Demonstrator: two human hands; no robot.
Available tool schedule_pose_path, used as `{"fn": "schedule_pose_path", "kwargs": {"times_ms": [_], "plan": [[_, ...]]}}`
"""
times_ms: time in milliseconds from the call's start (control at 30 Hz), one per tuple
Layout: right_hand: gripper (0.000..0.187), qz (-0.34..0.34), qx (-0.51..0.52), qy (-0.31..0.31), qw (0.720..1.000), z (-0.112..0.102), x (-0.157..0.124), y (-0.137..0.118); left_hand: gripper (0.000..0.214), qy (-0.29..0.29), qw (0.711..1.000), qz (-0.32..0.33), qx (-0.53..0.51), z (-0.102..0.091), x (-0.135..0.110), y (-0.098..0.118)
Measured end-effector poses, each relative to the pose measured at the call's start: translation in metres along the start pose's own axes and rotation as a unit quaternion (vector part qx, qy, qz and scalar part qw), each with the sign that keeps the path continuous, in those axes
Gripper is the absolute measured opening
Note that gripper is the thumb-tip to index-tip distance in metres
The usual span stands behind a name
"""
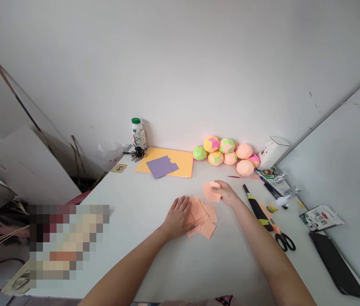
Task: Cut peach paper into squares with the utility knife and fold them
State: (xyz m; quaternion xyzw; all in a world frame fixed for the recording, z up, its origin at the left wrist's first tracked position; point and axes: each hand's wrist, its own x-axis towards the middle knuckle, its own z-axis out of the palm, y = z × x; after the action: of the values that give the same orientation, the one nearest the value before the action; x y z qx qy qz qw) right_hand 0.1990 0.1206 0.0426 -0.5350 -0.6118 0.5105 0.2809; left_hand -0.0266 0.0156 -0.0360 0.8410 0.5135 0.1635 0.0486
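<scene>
My left hand [179, 214] lies flat with fingers stretched on a loose pile of small salmon paper squares [205, 217] on the white table [141, 255]. My right hand [226, 192] is just beyond the pile, fingers pinched on one salmon paper square [211, 192] lifted off the table.
Several folded paper balls [227, 154] sit against the wall. Orange and purple sheets [167, 165], keys [136, 153] and a bottle [139, 132] are at the back. To the right lie a black knife [256, 207], scissors [282, 238], pens, a pouch [321, 217] and a dark phone [337, 265].
</scene>
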Motion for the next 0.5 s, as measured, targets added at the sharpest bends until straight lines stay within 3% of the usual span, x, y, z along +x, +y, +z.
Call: {"fn": "schedule_pose_path", "kwargs": {"times_ms": [233,367,500], "plan": [[0.037,-0.032,0.193,-0.065,0.979,0.01,-0.034,0.011,0.076,-0.03,0.998,0.014,-0.058,-0.01,0.001,0.008],[0.039,-0.032,0.198,-0.084,0.976,0.014,-0.044,0.01,0.066,-0.035,0.986,-0.003,-0.163,-0.022,-0.003,0.012],[0.039,-0.028,0.135,-0.102,0.985,0.019,-0.052,0.013,0.057,-0.006,0.969,-0.048,-0.242,-0.026,-0.008,0.015]]}}
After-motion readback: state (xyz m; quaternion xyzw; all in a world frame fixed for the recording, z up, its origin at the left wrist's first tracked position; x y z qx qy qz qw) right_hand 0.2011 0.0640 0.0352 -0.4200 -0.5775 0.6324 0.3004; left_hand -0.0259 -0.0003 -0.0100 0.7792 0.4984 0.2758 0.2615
